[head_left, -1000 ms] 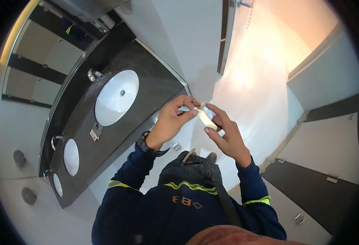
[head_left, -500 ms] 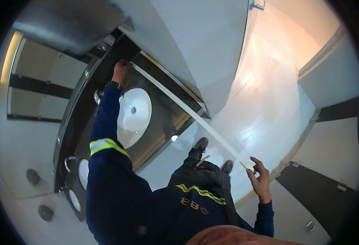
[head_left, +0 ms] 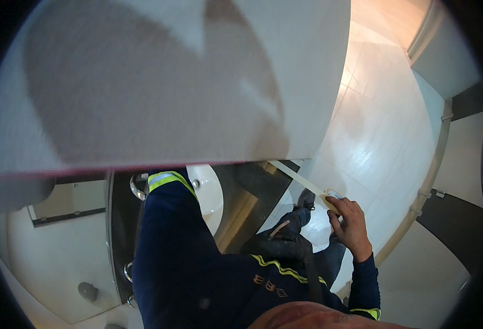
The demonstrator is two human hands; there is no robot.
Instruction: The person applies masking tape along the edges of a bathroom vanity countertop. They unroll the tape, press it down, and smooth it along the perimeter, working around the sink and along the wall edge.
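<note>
My right hand (head_left: 355, 229) is closed, thumb and fingers pinching a cream roll of masking tape (head_left: 330, 205). From it a pale tape strip (head_left: 296, 176) runs up and left toward the dark counter (head_left: 252, 183), then passes out of sight behind a large white panel (head_left: 170, 93). My left arm (head_left: 173, 219) reaches forward across the counter beside the white basin (head_left: 211, 200). The panel hides my left hand, so its hold on the tape's far end cannot be seen.
Chrome taps (head_left: 137, 186) stand along the counter's left side. A mirror (head_left: 68, 203) is on the left wall. Pale floor tiles (head_left: 373, 131) spread to the right, bordered by white and dark partitions (head_left: 444, 222). My shoe (head_left: 306, 198) is under the tape.
The view has shifted so the white panel fills the upper left and covers my left hand. My right hand appears slightly higher, with less of the strip showing.
</note>
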